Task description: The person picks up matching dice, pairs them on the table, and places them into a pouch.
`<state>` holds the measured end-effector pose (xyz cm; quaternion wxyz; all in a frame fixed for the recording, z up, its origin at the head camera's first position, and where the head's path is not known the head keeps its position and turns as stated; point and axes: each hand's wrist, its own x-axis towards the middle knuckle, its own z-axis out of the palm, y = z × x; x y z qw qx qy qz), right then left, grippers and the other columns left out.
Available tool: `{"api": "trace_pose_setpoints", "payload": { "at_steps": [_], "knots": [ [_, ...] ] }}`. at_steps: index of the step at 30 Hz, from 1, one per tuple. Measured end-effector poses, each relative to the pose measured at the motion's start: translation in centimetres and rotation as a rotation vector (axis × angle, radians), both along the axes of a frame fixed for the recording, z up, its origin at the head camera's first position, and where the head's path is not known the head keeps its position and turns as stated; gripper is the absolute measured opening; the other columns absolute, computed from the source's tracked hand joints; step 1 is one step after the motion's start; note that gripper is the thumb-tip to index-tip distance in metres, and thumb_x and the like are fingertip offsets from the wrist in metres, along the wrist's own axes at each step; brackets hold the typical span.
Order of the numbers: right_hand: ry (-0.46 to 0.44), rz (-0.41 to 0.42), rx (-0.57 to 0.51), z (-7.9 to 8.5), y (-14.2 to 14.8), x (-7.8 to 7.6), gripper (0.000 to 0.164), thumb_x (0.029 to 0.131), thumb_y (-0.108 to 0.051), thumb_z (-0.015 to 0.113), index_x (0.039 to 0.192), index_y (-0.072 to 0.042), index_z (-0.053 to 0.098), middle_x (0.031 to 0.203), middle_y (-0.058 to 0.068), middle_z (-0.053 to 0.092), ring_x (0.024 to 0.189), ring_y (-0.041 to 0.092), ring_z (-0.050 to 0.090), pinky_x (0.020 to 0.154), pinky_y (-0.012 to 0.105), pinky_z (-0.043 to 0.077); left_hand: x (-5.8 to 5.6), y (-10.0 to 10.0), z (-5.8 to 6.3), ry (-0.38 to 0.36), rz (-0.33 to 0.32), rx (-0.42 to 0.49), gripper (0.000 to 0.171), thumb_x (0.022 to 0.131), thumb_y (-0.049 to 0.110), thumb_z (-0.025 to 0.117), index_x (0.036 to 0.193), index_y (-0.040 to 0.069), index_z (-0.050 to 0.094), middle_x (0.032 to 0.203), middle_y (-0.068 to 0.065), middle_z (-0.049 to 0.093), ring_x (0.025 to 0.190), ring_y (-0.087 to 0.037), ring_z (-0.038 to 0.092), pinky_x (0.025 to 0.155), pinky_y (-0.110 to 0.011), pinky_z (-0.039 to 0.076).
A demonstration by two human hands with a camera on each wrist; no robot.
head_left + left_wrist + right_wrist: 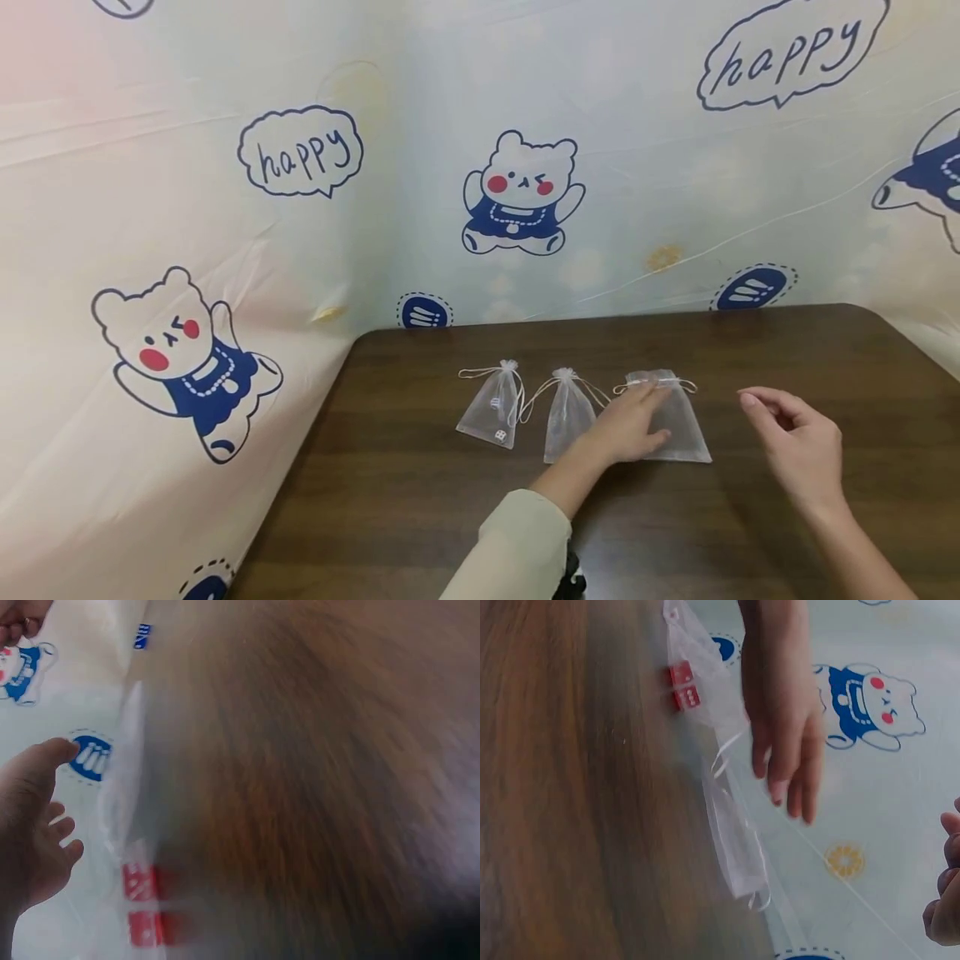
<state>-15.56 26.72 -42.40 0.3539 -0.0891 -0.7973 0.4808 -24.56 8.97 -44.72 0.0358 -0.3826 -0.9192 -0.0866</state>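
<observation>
Three small sheer white drawstring bags lie in a row on the table. The left bag point(491, 408) is drawn closed around white dice point(500, 435). Also gathered at its neck, the middle bag point(566, 421) is partly behind my left forearm; in the right wrist view red dice point(684, 688) show in it. The right bag point(678, 425) looks flat, its top wide. My left hand point(630, 421) is over that bag, fingers extended toward its drawstring top. To the right of the bag, my right hand point(806, 450) is raised with loosely curled fingers and nothing visible in them.
A dark brown wooden table point(390, 500) carries the bags. Behind and to the left hangs a pale cloth point(637, 108) printed with bears and the word "happy". A small black object point(572, 575) shows beside my left sleeve.
</observation>
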Motion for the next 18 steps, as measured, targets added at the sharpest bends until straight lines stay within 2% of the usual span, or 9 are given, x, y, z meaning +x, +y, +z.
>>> {"api": "trace_pose_setpoints", "payload": {
  "at_steps": [1, 4, 5, 8, 10, 12, 14, 15, 18],
  "knots": [
    [0.005, -0.001, 0.010, -0.9, 0.7, -0.3, 0.014, 0.082, -0.020, 0.071, 0.090, -0.008, 0.072, 0.062, -0.009, 0.050, 0.055, 0.004, 0.040, 0.045, 0.025, 0.029, 0.0, 0.4, -0.3, -0.021, -0.004, -0.032, 0.062, 0.090, 0.039, 0.055, 0.144, 0.018, 0.032, 0.147, -0.003, 0.030, 0.133, -0.015, 0.028, 0.105, -0.025, 0.024],
    [-0.018, -0.001, 0.046, -1.2, 1.6, -0.4, 0.015, 0.083, -0.022, 0.069, 0.090, -0.009, 0.071, 0.062, -0.009, 0.049, 0.054, 0.004, 0.039, 0.044, 0.026, 0.028, -0.1, 0.8, -1.1, -0.085, 0.004, -0.141, 0.060, 0.090, 0.043, 0.053, 0.143, 0.022, 0.034, 0.148, 0.000, 0.029, 0.134, -0.013, 0.026, 0.105, -0.021, 0.021],
    [-0.019, -0.002, 0.063, -1.1, 1.8, -0.4, 0.013, 0.083, -0.022, 0.069, 0.089, -0.010, 0.071, 0.062, -0.011, 0.049, 0.053, 0.003, 0.038, 0.043, 0.026, 0.028, -0.1, 0.8, -1.4, -0.098, 0.010, -0.168, 0.059, 0.090, 0.044, 0.054, 0.142, 0.023, 0.037, 0.147, 0.001, 0.030, 0.134, -0.013, 0.026, 0.105, -0.021, 0.021],
    [-0.085, 0.004, 0.093, 0.7, 2.5, 0.3, 0.007, 0.085, -0.020, 0.067, 0.087, -0.013, 0.070, 0.060, -0.012, 0.050, 0.051, 0.003, 0.040, 0.045, 0.021, 0.029, 0.0, 0.7, -1.8, -0.118, 0.034, -0.235, 0.056, 0.087, 0.047, 0.056, 0.138, 0.026, 0.044, 0.145, 0.002, 0.033, 0.133, -0.013, 0.027, 0.104, -0.020, 0.023],
    [-0.131, 0.005, 0.128, 0.8, 4.2, 0.2, 0.003, 0.086, -0.023, 0.066, 0.084, -0.024, 0.068, 0.060, -0.018, 0.050, 0.051, 0.000, 0.041, 0.046, 0.021, 0.030, 0.0, 0.7, -1.8, -0.118, 0.041, -0.246, 0.057, 0.086, 0.048, 0.057, 0.137, 0.027, 0.045, 0.145, 0.003, 0.034, 0.133, -0.013, 0.028, 0.104, -0.021, 0.024],
    [-0.223, 0.003, 0.190, 0.6, 6.3, -0.1, 0.007, 0.087, -0.028, 0.063, 0.086, -0.023, 0.068, 0.062, -0.020, 0.052, 0.055, -0.001, 0.042, 0.049, 0.023, 0.032, 0.0, 0.9, -1.6, -0.123, 0.046, -0.244, 0.057, 0.086, 0.048, 0.058, 0.137, 0.026, 0.046, 0.144, 0.004, 0.034, 0.133, -0.013, 0.028, 0.104, -0.021, 0.025],
    [-0.339, 0.022, 0.254, 0.2, 8.2, -0.4, 0.019, 0.089, -0.034, 0.058, 0.094, -0.019, 0.068, 0.072, -0.008, 0.063, 0.067, 0.008, 0.052, 0.058, 0.030, 0.037, 0.0, 1.0, -1.4, -0.128, 0.049, -0.242, 0.057, 0.085, 0.048, 0.059, 0.137, 0.027, 0.046, 0.144, 0.004, 0.034, 0.133, -0.012, 0.028, 0.103, -0.021, 0.025],
    [-0.388, 0.027, 0.302, -0.1, 9.1, -0.6, 0.028, 0.090, -0.036, 0.056, 0.098, -0.011, 0.068, 0.078, 0.000, 0.066, 0.073, 0.015, 0.054, 0.063, 0.035, 0.038, 0.0, 1.1, -1.4, -0.130, 0.050, -0.242, 0.057, 0.085, 0.048, 0.059, 0.137, 0.027, 0.045, 0.145, 0.004, 0.034, 0.133, -0.012, 0.027, 0.103, -0.021, 0.025],
    [-0.535, 0.055, 0.452, -0.9, 11.5, -1.3, 0.044, 0.091, -0.037, 0.053, 0.104, 0.004, 0.062, 0.092, 0.024, 0.064, 0.080, 0.040, 0.055, 0.066, 0.049, 0.037, -0.1, 1.1, -1.2, -0.135, 0.059, -0.239, 0.058, 0.085, 0.048, 0.060, 0.137, 0.027, 0.046, 0.144, 0.005, 0.034, 0.133, -0.012, 0.028, 0.103, -0.021, 0.026]
  ]
}}
